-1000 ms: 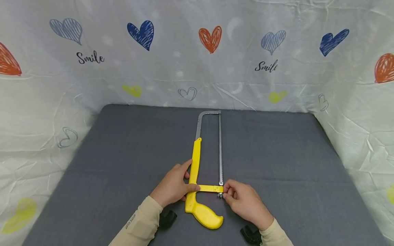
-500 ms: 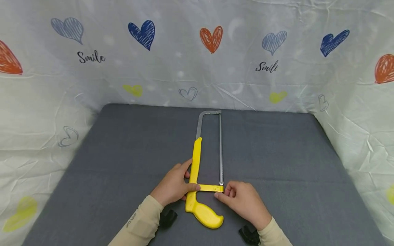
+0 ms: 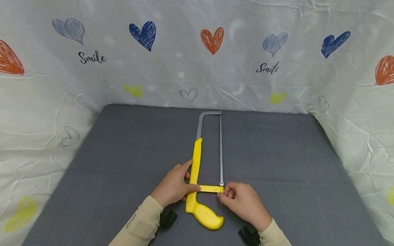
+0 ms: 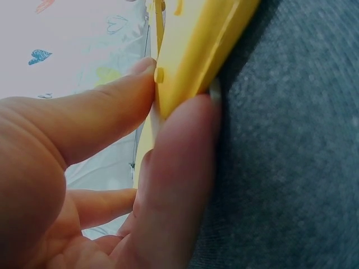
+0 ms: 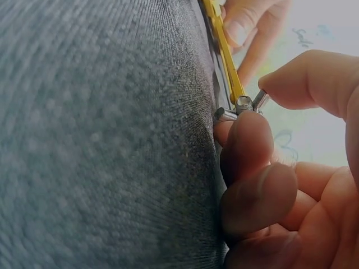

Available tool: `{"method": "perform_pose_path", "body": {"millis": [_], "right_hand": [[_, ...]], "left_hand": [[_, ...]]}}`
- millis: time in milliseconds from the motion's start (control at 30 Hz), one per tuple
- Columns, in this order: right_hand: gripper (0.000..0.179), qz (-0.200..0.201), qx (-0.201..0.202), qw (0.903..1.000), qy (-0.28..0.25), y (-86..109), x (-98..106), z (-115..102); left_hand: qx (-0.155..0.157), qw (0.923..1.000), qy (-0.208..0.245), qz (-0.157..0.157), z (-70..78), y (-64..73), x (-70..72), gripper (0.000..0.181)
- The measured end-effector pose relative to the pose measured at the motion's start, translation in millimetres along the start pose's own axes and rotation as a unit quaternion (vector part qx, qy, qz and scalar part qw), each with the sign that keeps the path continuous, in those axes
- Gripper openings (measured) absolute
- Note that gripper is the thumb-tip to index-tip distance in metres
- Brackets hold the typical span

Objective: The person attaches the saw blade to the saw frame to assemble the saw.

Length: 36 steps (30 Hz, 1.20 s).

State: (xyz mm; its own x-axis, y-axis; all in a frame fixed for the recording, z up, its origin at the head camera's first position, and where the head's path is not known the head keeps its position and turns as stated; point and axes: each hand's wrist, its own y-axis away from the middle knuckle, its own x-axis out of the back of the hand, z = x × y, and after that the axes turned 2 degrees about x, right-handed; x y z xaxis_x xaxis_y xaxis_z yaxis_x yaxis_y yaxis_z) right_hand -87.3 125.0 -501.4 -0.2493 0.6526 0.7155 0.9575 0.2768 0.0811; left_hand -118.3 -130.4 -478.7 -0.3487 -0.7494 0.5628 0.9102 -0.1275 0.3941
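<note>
A hacksaw with a yellow frame (image 3: 195, 157) and a grey metal front bow (image 3: 199, 126) lies on the table, its curved handle (image 3: 207, 216) toward me. Its blade (image 3: 221, 150) runs along the right side. My left hand (image 3: 170, 186) grips the frame where the yellow cross arm (image 3: 209, 188) joins it, thumb on top and fingers around the far side. At the right end of that arm is a silver wing nut (image 5: 243, 103). My right hand (image 3: 244, 201) holds it, with the thumb on one wing and curled fingers against the other side. In the head view the nut is hidden.
A dark grey cloth covers the table (image 3: 138, 143). Behind and at both sides hangs a pale curtain (image 3: 172, 65) printed with hearts. Black wrist straps (image 3: 167, 218) sit below both hands.
My right thumb has shifted left over the wing nut, which was visible a second ago, then edged slightly back right. The left hand and the hacksaw stay in place.
</note>
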Motion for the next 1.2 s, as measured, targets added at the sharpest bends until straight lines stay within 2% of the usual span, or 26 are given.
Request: {"method": "perform_pose_path", "body": {"millis": [500, 767, 833, 1200], "right_hand": [[0.023, 0.006, 0.017, 0.9998, 0.006, 0.8, 1.6, 0.0], [0.030, -0.005, -0.037, 0.9989, -0.028, 0.9, 4.6, -2.6], [0.029, -0.006, -0.040, 0.9988, -0.026, 0.9, 4.7, -2.0], [0.021, -0.004, -0.017, 0.9993, -0.034, 0.1, 4.8, -0.9]], "left_hand": [[0.001, 1.0000, -0.005, 0.002, 2.3, 1.6, 0.0, 0.103], [-0.001, 0.9999, -0.010, 0.007, 2.9, 1.2, -0.4, 0.103], [0.000, 0.9999, -0.009, 0.006, 2.8, 0.9, -0.2, 0.103], [0.001, 1.0000, -0.006, 0.005, 2.7, 0.3, -0.3, 0.103]]}}
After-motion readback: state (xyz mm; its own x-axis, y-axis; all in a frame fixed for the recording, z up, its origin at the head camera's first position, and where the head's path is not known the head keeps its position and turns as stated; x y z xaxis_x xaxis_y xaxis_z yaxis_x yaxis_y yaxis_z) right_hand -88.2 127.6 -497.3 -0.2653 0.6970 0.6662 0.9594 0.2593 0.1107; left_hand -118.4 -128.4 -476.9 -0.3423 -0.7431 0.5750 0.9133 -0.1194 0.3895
